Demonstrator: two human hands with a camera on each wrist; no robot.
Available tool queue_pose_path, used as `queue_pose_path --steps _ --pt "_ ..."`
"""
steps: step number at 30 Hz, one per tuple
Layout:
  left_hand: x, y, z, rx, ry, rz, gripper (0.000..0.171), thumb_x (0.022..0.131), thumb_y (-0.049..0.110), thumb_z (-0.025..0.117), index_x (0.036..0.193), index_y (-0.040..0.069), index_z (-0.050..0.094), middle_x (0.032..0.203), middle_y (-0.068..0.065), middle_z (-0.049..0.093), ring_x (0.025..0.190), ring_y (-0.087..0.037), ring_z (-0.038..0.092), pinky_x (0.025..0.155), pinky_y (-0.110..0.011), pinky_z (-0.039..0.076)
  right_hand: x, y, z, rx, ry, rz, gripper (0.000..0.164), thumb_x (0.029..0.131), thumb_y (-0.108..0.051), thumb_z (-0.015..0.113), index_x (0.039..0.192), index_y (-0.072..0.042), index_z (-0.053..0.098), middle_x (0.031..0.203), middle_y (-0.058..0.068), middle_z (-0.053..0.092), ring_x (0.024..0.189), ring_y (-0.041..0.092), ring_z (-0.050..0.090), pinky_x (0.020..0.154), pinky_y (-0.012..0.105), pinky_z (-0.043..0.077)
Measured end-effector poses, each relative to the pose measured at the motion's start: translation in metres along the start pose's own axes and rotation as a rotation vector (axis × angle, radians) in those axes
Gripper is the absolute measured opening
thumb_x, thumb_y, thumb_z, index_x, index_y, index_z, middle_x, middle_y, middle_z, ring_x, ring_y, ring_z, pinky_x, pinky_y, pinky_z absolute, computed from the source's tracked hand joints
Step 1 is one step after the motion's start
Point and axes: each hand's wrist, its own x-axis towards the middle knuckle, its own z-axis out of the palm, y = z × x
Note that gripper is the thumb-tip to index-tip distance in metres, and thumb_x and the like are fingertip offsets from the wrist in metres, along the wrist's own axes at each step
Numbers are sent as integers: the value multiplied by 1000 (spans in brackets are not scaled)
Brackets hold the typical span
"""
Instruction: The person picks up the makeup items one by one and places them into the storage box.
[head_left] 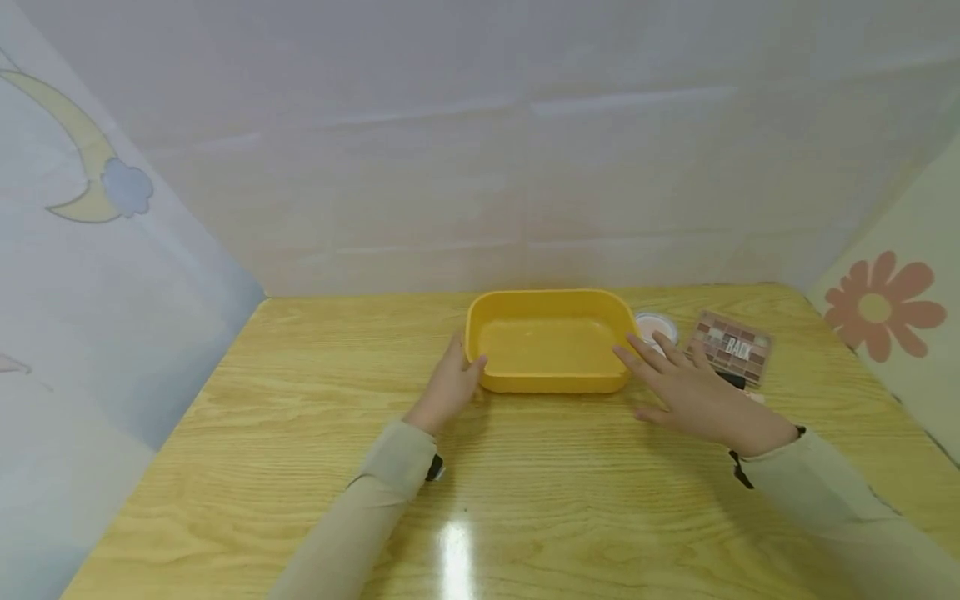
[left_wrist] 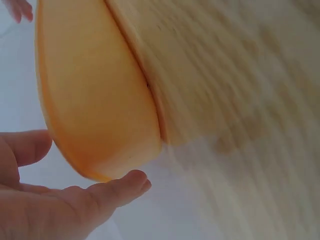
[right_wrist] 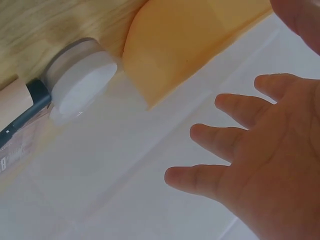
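A yellow plastic basin (head_left: pixel 555 382) with rounded corners stands on the wooden table, its inside bare. My left hand (head_left: pixel 450 385) is at its left end, thumb at the front corner of the rim. In the left wrist view, the extended fingers (left_wrist: pixel 117 189) lie against the basin's end wall. My right hand (head_left: pixel 693 396) spreads its fingers beside the right end. The right wrist view shows a gap between these fingers (right_wrist: pixel 195 180) and the basin (right_wrist: pixel 180 45), with nothing in the palm.
Right of the basin are a round cosmetic jar (right_wrist: pixel 82 82), an eyeshadow palette (head_left: pixel 738 343) and a black-capped beige item (right_wrist: pixel 14 102), partly hidden by my right hand in the head view. The wooden table (head_left: pixel 337 333) meets a pale cloth backdrop (head_left: pixel 420 208) behind.
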Motion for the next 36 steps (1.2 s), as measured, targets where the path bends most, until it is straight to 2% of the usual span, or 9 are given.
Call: queue_pose_path --steps 4,9,15,21,24,31,36 --pt "4 -3 2 -58 36 -111 68 104 22 47 153 -6 8 157 -24 17 141 -41 25 112 -50 28 -2 1 1 37 -14 17 90 88 -31 72 156 -10 18 154 28 22 137 54 16 102 77 11" --pt "9 -1 3 -187 74 -150 65 104 18 48 152 -6 13 156 -25 21 141 -40 26 113 -47 29 -6 4 1 52 -9 40 86 88 -29 72 155 -8 22 154 28 22 137 55 17 106 73 10" --pt "13 1 3 -267 129 -172 60 103 14 48 151 -9 19 153 -26 26 140 -37 28 113 -45 29 -12 7 4 39 5 54 82 89 -29 70 153 -6 25 153 28 24 135 56 21 100 77 17" --pt "18 1 5 -344 146 -114 44 102 4 46 143 -9 38 142 -26 45 129 -34 47 105 -43 41 -16 10 8 27 4 64 76 91 -30 68 150 -2 30 151 30 28 134 57 23 99 77 20" --pt "23 2 6 -359 153 -111 41 101 2 46 141 -9 42 136 -26 51 122 -34 53 101 -42 45 -18 12 8 33 -10 81 76 91 -30 68 151 -2 30 152 29 27 134 56 23 99 76 20" --pt "30 4 6 -382 157 -187 49 103 5 45 148 -6 31 147 -22 41 131 -32 45 105 -40 41 -21 18 7 90 -41 129 81 92 -30 66 154 -3 22 153 30 20 138 55 13 100 77 17" --pt "32 5 6 -457 146 -200 47 104 3 40 148 -7 30 147 -23 39 132 -33 43 106 -41 40 -25 22 7 79 -29 132 81 93 -29 67 154 -2 21 152 32 23 138 53 16 99 76 20"
